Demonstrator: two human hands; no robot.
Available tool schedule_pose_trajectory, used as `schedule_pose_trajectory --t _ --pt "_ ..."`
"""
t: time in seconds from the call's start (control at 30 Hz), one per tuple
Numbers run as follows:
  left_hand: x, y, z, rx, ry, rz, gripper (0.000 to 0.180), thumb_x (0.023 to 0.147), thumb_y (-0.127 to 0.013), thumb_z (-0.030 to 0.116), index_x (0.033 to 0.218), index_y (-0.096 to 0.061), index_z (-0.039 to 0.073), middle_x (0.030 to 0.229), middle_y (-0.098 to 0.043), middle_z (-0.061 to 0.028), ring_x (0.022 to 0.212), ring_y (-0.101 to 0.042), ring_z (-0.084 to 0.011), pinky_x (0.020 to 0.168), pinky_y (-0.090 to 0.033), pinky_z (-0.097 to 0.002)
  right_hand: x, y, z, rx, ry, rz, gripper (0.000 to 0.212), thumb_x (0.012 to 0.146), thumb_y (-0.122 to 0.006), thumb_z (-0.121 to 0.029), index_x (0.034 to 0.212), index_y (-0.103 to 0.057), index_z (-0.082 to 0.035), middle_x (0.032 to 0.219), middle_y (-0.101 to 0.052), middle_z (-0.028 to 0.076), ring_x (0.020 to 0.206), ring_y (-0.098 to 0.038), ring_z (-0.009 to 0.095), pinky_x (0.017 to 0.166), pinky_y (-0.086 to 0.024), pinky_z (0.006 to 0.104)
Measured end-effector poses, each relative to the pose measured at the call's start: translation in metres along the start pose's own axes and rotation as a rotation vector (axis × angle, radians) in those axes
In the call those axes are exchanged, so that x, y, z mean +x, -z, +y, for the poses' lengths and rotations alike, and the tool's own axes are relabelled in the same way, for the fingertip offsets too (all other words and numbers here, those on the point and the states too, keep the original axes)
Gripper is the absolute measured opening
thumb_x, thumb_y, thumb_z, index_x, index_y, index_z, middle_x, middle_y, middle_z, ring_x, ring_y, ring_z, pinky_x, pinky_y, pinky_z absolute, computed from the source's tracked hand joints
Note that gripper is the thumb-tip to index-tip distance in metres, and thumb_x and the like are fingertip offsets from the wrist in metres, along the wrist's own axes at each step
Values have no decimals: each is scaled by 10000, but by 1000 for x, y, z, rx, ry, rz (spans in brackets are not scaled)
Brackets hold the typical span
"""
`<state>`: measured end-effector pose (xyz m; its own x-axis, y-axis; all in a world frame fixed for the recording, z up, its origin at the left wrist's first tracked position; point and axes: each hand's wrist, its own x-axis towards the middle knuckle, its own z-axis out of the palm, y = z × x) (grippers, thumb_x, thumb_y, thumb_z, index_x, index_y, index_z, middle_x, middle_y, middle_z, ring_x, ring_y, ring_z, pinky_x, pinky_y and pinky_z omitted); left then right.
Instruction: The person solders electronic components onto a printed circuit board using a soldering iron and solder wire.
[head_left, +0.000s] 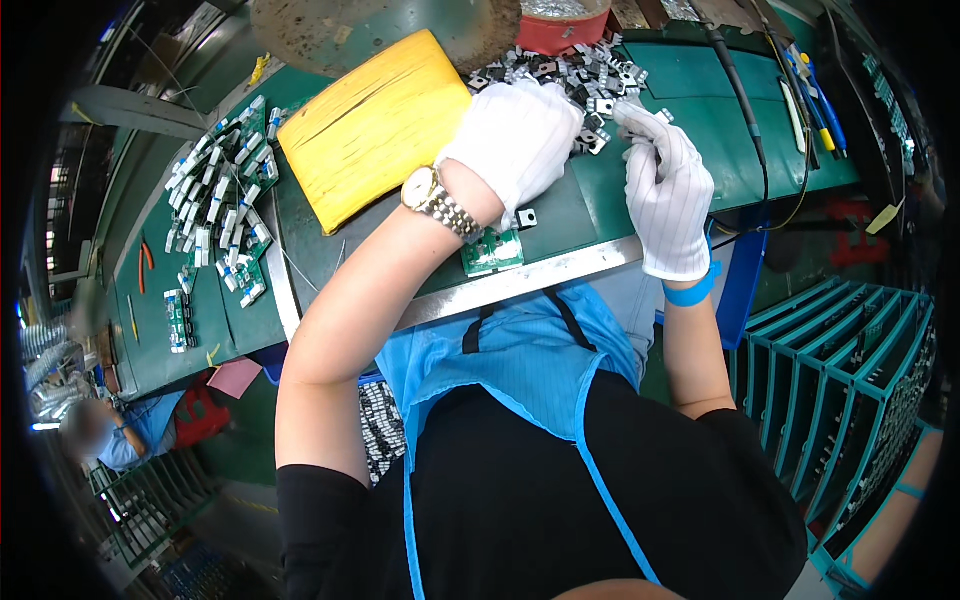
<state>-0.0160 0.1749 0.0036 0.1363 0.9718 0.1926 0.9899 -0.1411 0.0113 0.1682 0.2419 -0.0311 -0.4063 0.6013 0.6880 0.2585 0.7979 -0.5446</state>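
Observation:
Both of my hands wear white striped gloves. My left hand (520,135) reaches over the near edge of a pile of small black and silver electronic parts (550,68); its fingertips are hidden beneath it. To the right of the pile my right hand (668,190) is raised, its fingers bent and closed together at the tips. Whatever lies between them is too small or covered to name. Below my left wrist a green circuit board (493,254) lies by the bench's metal edge, partly covered by my arm. A loose black-and-silver part (526,218) sits beside that board.
A yellow block with a cracked surface (375,125) lies left of my left hand. Circuit boards with white parts (215,205) are heaped farther left. A soldering iron (735,85) and pens (822,105) are at the right. Green racks (830,350) stand beside me. Another person (140,430) sits far left.

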Motion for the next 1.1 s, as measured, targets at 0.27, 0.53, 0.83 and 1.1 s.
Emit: schedule_pose_trajectory --t 0.27,0.53,0.83,1.1 --pt "-36 26 18 155 48 205 126 888 -643 189 940 -586 89 725 -614 -70 689 -668 -240 594 -514 -381 -4 -1 -3 -5 -82 -10 165 923 -734 -10 1081 -709 -52 986 -747 100 767 -725 229 736 -591 315" --pt "-112 58 20 -517 302 163 429 907 -744 143 1323 -649 104 1079 -772 -102 911 -742 -300 802 -581 -374 -2 -1 -4 83 -39 -69 284 953 -695 45 1218 -697 -57 1115 -767 77 993 -759 176 840 -585 308" --pt "-195 24 19 -497 471 460 256 836 -809 46 1089 -773 49 1092 -789 -106 972 -760 -262 853 -598 -348 4 -2 4 -77 113 -120 204 976 -700 -34 1178 -706 -65 1106 -770 69 947 -741 236 844 -580 320" --pt "-188 24 27 -461 406 478 274 791 -819 40 1061 -785 79 1036 -788 -80 955 -753 -270 846 -597 -356 -5 1 8 107 -82 -132 211 945 -704 0 1148 -726 -50 1081 -784 74 937 -749 241 856 -580 319"
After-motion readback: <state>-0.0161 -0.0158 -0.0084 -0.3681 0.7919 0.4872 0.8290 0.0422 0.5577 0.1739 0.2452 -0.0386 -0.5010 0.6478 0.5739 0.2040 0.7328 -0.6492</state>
